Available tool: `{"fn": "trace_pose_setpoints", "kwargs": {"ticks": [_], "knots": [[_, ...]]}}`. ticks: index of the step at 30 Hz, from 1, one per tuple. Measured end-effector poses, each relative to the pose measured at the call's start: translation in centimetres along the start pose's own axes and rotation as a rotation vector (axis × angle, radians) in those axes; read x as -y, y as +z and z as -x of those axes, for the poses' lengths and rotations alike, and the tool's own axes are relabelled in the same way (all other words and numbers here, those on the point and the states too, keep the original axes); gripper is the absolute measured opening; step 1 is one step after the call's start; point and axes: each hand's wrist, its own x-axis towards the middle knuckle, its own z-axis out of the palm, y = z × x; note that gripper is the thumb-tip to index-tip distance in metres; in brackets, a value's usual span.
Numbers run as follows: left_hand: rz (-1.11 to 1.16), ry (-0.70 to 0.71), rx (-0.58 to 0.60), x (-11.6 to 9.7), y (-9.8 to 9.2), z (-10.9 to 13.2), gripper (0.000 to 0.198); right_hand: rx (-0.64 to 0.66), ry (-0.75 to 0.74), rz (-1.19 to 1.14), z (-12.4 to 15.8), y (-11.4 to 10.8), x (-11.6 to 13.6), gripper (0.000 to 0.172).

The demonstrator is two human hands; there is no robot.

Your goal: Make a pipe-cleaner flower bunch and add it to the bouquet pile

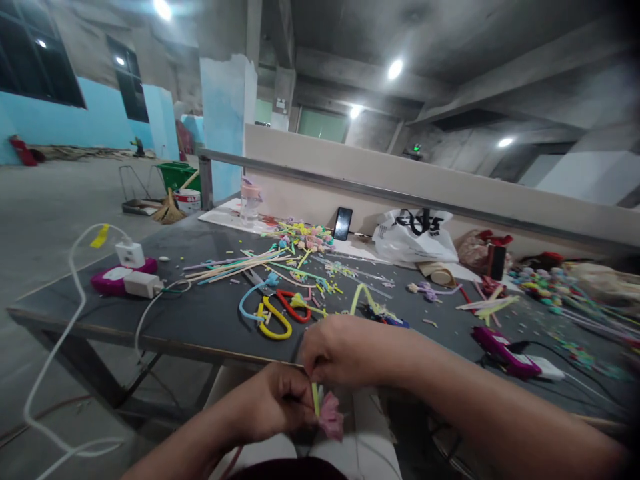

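Low over the lap, at the table's front edge, my left hand (285,397) is closed on a pink craft flower (331,417) with a yellow-green stem. The flower hangs downward, its head blurred. My right hand (330,343) is just above, fingers pinched at the stem's upper end; the fingertips are partly hidden. Past the hands lie scissors (275,323) with one yellow and one red handle. A blue bent stem (245,300) with a small blue flower rests beside them. A yellow curved strip (364,293) rises behind my right hand.
Pale sticks (245,265) and a colourful heap of small flowers (305,235) cover the table's middle. Purple power strips (123,277) sit left and right, with trailing white cables. Toward the back stand a phone (343,223), a clear bottle (249,203) and a white plastic bag (414,237).
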Motion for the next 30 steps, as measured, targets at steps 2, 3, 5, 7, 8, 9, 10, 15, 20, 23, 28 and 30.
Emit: {"fn": "trace_pose_setpoints", "kwargs": {"ticks": [2, 3, 5, 7, 8, 9, 10, 15, 20, 23, 28, 30], "knots": [[0.011, 0.029, -0.031, -0.3, -0.4, 0.4, 0.020, -0.022, 0.046, -0.144, -0.4, 0.6, -1.0, 0.015], [0.025, 0.050, -0.050, -0.3, -0.6, 0.6, 0.020, -0.049, 0.096, -0.232, -0.6, 1.1, -1.4, 0.014], [0.054, 0.099, -0.119, -0.3, -1.1, 0.9, 0.021, -0.150, 0.221, -0.408, -0.6, 2.5, -2.0, 0.013], [0.055, 0.142, -0.238, -0.3, -1.5, 1.1, 0.022, -0.298, 0.310, -0.618, -0.5, 4.5, -2.1, 0.010], [0.023, 0.162, -0.307, -0.4, -1.6, 1.2, 0.023, -0.374, 0.332, -0.736, -0.4, 5.6, -2.0, 0.008], [-0.039, 0.181, -0.378, -0.5, -1.7, 1.2, 0.024, -0.446, 0.350, -0.850, -0.3, 6.8, -1.8, 0.012], [-0.129, 0.204, -0.447, -0.6, -1.7, 1.1, 0.024, -0.530, 0.381, -0.941, -0.2, 8.0, -1.5, 0.018], [-0.660, 0.347, -0.656, -0.4, -0.9, 0.8, 0.024, -0.714, 0.477, -0.839, 0.6, 11.6, 0.7, 0.032], [-0.958, 0.498, -0.616, 0.6, -0.2, 0.4, 0.022, -0.648, 0.464, -0.388, 2.4, 9.8, 2.5, 0.025], [-1.053, 0.560, -0.466, 0.5, -0.3, 0.5, 0.018, -0.560, 0.341, 0.019, 3.6, 7.0, 2.9, 0.020], [-0.940, 0.688, -0.099, -0.9, 0.0, 1.0, 0.022, -0.319, 0.191, 0.089, 3.7, 3.3, 1.4, 0.016], [-0.844, 0.665, -0.073, -1.2, 0.2, 1.2, 0.019, -0.286, 0.206, -0.136, 3.2, 3.1, 0.0, 0.012]]}}
